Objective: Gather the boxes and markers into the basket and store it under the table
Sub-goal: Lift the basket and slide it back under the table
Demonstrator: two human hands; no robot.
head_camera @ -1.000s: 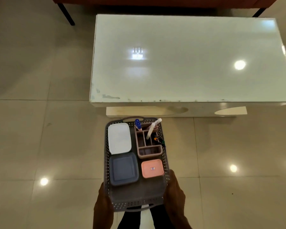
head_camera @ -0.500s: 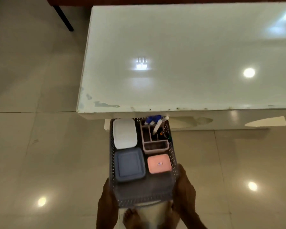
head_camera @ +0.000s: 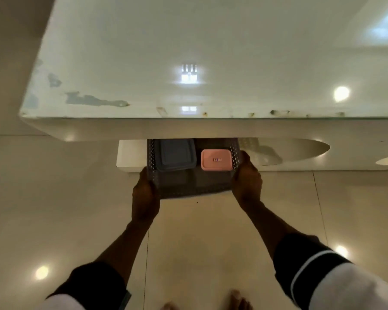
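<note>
The grey perforated basket is halfway under the white table; its far half is hidden by the tabletop edge. Inside it I still see the grey-blue box on the left and the pink box on the right. The white box, the pink organiser and the markers are out of sight under the table. My left hand grips the basket's near left corner. My right hand grips its right side.
The table's lower white shelf lies under the basket's left side, and oval cut-outs show in the table's base to the right. Glossy beige floor tiles spread all around. My bare feet are at the bottom edge.
Both hands have carried the basket forward and down under the table edge. The white box, organiser and markers have passed out of sight. My view has dropped closer to the table.
</note>
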